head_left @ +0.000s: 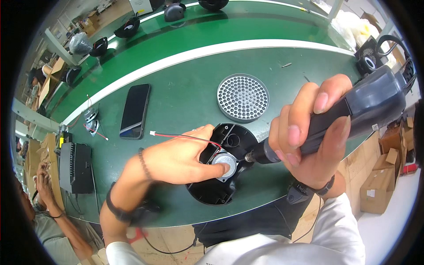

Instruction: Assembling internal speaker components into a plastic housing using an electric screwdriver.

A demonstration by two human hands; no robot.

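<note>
My right hand (309, 128) is wrapped around a black electric screwdriver (373, 99). The driver's bit points left and reaches the edge of a small round speaker (224, 160) with a silver back. That speaker sits inside a round black plastic housing (212, 193) on the table. Over the housing's left side lies my left hand (172, 162), its thumb pressing on the speaker and its fingers at the housing's far edge. Red and black wires (185, 136) run from the speaker across the back of this hand to a white connector. Whether a screw is under the bit cannot be made out.
A round perforated grey grille (243, 97) lies beyond the housing. To the left are a black phone (135, 110), loose speakers with wires (91, 121) and a black box (76, 168). Black housings (128, 28) stand on the far green belt. A co-worker's hand (43, 183) shows far left.
</note>
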